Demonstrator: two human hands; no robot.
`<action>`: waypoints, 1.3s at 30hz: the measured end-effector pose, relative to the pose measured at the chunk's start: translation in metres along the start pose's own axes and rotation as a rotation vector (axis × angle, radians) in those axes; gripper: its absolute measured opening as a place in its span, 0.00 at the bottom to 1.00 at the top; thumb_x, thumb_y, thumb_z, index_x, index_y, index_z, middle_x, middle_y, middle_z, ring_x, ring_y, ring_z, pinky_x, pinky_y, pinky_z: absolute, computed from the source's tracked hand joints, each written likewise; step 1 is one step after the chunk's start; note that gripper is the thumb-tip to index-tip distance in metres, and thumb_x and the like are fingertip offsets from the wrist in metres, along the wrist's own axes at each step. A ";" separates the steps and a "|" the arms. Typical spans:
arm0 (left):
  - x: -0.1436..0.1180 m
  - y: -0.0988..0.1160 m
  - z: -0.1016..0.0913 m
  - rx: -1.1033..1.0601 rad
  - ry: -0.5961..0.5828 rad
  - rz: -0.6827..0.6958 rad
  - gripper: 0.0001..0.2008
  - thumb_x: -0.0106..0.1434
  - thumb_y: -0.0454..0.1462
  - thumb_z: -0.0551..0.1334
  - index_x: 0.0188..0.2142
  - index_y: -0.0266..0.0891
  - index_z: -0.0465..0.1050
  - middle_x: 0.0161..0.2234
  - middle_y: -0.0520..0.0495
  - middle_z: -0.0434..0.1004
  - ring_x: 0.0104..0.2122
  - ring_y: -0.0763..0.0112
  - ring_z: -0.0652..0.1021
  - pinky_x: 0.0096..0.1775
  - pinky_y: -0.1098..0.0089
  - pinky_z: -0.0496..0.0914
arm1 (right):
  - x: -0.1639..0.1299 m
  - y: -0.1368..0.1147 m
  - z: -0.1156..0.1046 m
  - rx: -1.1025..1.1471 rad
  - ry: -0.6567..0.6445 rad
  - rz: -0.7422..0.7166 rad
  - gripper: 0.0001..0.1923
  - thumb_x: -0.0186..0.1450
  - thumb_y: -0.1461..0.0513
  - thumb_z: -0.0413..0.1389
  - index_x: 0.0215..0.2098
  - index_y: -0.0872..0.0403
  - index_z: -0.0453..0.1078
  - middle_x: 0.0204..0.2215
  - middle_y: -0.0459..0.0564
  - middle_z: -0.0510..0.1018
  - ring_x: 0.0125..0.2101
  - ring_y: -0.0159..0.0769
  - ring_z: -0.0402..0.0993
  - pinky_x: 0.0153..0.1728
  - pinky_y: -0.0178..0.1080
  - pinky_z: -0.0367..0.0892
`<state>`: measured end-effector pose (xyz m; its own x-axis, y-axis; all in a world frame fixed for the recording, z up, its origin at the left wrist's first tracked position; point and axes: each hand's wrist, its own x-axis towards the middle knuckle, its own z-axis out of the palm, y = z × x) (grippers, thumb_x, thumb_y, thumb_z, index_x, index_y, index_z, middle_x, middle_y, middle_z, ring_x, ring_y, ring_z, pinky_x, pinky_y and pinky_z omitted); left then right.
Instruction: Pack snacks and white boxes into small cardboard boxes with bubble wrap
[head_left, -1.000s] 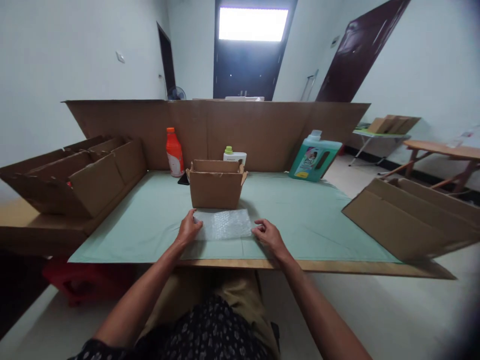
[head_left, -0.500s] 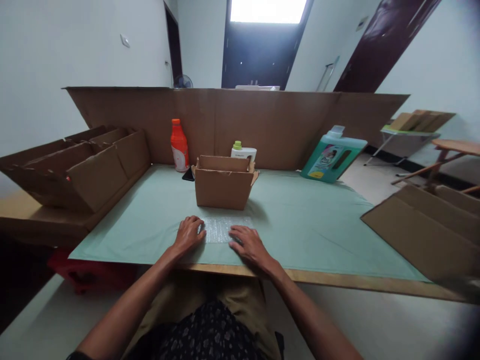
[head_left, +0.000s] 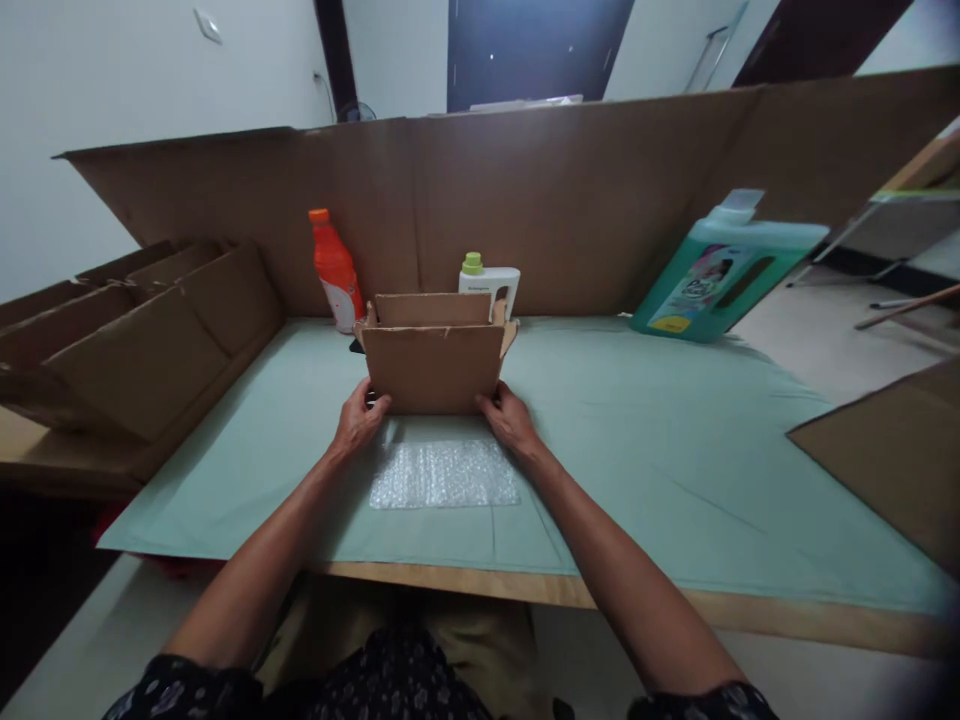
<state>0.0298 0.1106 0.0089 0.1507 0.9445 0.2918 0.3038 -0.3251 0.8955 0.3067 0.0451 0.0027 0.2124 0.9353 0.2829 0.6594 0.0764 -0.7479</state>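
A small brown cardboard box point(head_left: 436, 370) stands open-topped in front of me. My left hand point(head_left: 358, 418) grips its lower left corner, thumb on the front face. At the lower right corner my right hand point(head_left: 511, 418) does the same. The far fingers of both hands are partly hidden by the box. Between my forearms a clear sheet of bubble wrap point(head_left: 444, 475) lies flat on the pale green cloth point(head_left: 615, 440). Just behind the box stands a white bottle with a green cap point(head_left: 501, 282), its lower part covered by the box.
An orange-red bottle point(head_left: 335, 270) stands back left, a dark flat object point(head_left: 356, 346) beside it. A green detergent jug point(head_left: 712, 275) leans at the back right. Larger cardboard boxes point(head_left: 150, 370) sit left, a cardboard piece point(head_left: 892, 440) right, and a tall cardboard panel point(head_left: 562, 200) behind.
Both hands have left the bubble wrap and moved forward to take hold of the box's lower corners. The bubble wrap stays on the cloth. The view has tilted down.
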 end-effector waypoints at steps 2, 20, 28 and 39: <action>0.000 -0.002 0.007 -0.009 0.036 -0.011 0.21 0.60 0.42 0.60 0.52 0.38 0.74 0.45 0.42 0.81 0.42 0.61 0.79 0.48 0.61 0.72 | 0.005 0.007 0.002 0.020 0.013 0.013 0.20 0.67 0.55 0.54 0.54 0.54 0.72 0.44 0.56 0.83 0.42 0.49 0.80 0.42 0.46 0.73; -0.004 -0.013 0.017 -0.107 0.296 -0.094 0.13 0.54 0.38 0.61 0.38 0.36 0.78 0.38 0.44 0.83 0.42 0.63 0.80 0.52 0.61 0.72 | -0.002 0.027 0.011 0.162 0.048 -0.005 0.25 0.63 0.59 0.56 0.58 0.55 0.70 0.51 0.58 0.80 0.51 0.51 0.76 0.54 0.53 0.70; 0.000 -0.017 0.020 -0.164 0.272 -0.061 0.13 0.54 0.33 0.59 0.38 0.35 0.79 0.36 0.44 0.84 0.40 0.64 0.81 0.50 0.63 0.73 | 0.002 0.034 0.014 0.184 0.104 0.000 0.23 0.61 0.56 0.56 0.54 0.54 0.73 0.49 0.56 0.82 0.48 0.50 0.78 0.52 0.54 0.71; 0.002 -0.019 0.022 -0.174 0.269 -0.096 0.11 0.61 0.32 0.61 0.41 0.34 0.80 0.39 0.41 0.84 0.40 0.65 0.81 0.48 0.66 0.73 | 0.006 0.027 0.006 0.071 0.090 0.050 0.28 0.58 0.47 0.54 0.48 0.58 0.73 0.41 0.60 0.83 0.41 0.49 0.77 0.47 0.53 0.71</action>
<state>0.0450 0.1177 -0.0145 -0.1320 0.9563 0.2610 0.1355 -0.2434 0.9604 0.3217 0.0547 -0.0198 0.3099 0.9040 0.2944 0.5945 0.0573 -0.8020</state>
